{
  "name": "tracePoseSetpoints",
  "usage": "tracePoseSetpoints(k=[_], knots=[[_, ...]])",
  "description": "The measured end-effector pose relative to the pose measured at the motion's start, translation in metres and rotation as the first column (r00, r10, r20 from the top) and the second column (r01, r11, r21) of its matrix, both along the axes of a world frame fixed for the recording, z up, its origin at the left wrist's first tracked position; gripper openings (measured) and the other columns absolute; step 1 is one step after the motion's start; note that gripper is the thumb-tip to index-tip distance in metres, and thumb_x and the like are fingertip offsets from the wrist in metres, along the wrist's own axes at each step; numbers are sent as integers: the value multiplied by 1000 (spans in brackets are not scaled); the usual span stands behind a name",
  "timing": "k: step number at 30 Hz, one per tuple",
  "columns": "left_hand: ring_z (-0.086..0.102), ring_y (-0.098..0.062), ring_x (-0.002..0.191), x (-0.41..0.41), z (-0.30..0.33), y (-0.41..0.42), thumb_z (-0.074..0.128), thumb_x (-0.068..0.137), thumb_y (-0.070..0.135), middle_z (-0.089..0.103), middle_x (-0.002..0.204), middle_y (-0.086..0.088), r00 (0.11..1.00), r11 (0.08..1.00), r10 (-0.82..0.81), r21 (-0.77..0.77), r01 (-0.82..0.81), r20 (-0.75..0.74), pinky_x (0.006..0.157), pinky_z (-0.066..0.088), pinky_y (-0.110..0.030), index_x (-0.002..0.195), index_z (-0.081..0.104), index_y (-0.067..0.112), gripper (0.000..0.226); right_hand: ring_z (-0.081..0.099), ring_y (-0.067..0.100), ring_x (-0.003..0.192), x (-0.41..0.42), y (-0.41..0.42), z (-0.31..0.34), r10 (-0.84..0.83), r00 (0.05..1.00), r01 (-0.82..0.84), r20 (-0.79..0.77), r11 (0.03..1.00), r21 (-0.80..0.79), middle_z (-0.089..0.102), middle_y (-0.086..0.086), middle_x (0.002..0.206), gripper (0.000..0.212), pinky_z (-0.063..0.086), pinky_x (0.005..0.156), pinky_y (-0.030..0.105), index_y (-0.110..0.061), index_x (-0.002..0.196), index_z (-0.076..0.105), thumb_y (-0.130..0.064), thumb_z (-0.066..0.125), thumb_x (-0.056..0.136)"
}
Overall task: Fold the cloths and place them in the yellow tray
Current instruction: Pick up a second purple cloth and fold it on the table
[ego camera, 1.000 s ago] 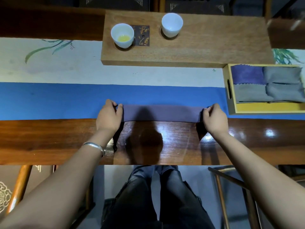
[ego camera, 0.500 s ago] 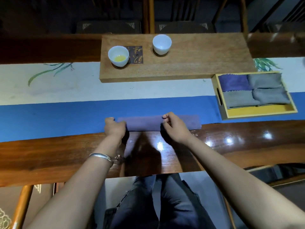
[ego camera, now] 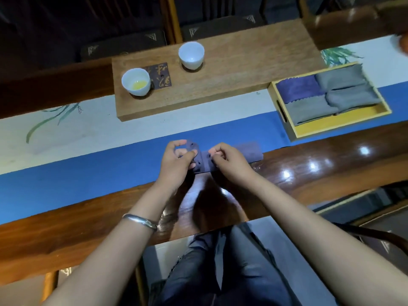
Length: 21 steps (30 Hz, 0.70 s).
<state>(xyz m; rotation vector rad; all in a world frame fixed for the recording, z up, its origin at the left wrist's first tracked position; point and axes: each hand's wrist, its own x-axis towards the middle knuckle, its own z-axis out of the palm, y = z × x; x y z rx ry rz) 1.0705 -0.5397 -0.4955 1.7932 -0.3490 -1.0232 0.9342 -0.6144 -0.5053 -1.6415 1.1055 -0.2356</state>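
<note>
A purple cloth [ego camera: 248, 152], folded into a narrow strip, lies where the blue runner meets the glossy wooden table edge. My left hand [ego camera: 177, 161] pinches the strip's left end and has lifted it over toward the right. My right hand [ego camera: 225, 160] presses down on the strip near its middle, fingers curled on the cloth. The yellow tray [ego camera: 335, 124] sits at the right, holding one purple folded cloth [ego camera: 297, 88] and three grey folded cloths [ego camera: 344, 89].
A raised wooden board [ego camera: 231, 80] stands behind the cloth with two white cups: one holding yellow liquid [ego camera: 135, 83], one empty [ego camera: 191, 55]. A dark coaster [ego camera: 160, 75] lies between them. My knees show below the table edge.
My right hand left the strip's right end and came to its middle. My left hand lifted the left end and is carrying it rightward. The camera view tilted.
</note>
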Motion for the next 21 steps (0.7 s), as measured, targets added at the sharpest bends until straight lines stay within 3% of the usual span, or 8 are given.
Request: tracePoseSetpoints(k=[2,6,10,12,15,18,21], knots=[[59,5,48,-12,1,-11,62,89,1,57,71,-1,999,999,-50,-5,50,-13,53,52,-11,108,50,13,25,51,10,72,-5,0,6,-45,998,44,42,999,26,55,-5,74,11,39,69,26,-12,89,58,-19,51,95],[63,4,56,-33,-1,-28,64,88,2,64,76,-2,983,984,-181,-12,180,-13,57,52,-12,113,53,9,28,53,10,76,-21,-1,11,-156,984,147,90,985,92,56,-2,79,20,43,75,29,-11,88,57,-31,58,92],[67,-17,91,-45,-5,-41,65,86,3,69,102,-13,938,938,-346,52,344,29,78,51,-20,118,57,6,33,42,10,66,-47,-6,9,-138,990,136,39,990,31,47,4,75,23,34,65,31,-2,89,50,-21,63,88],[67,-12,83,-51,-6,-46,62,87,1,71,99,-12,915,914,-403,53,402,3,71,49,-13,119,53,7,33,45,13,66,-58,-8,6,-108,994,107,-18,993,-43,50,14,74,23,31,61,33,2,89,50,-16,63,86],[64,-1,66,-60,-6,-54,56,90,-3,69,84,-3,906,905,-424,45,423,13,59,47,-6,117,53,6,29,48,23,69,-67,-13,-1,-212,975,202,-67,971,-131,53,19,75,18,31,61,33,-2,81,51,-16,60,88],[61,-16,83,-58,-9,-56,52,91,-5,66,93,-12,909,910,-413,63,410,54,72,47,-13,118,54,0,28,42,21,64,-74,-25,-7,-332,939,315,-91,935,-162,46,11,69,23,29,59,33,-3,73,46,-15,56,90],[58,-20,87,-50,-15,-47,53,88,-3,62,92,-9,906,919,-392,111,378,161,81,45,-25,114,57,1,26,39,19,61,-86,-38,-16,-368,916,333,-158,919,-210,43,5,64,27,26,53,29,-9,69,41,-16,56,90]])
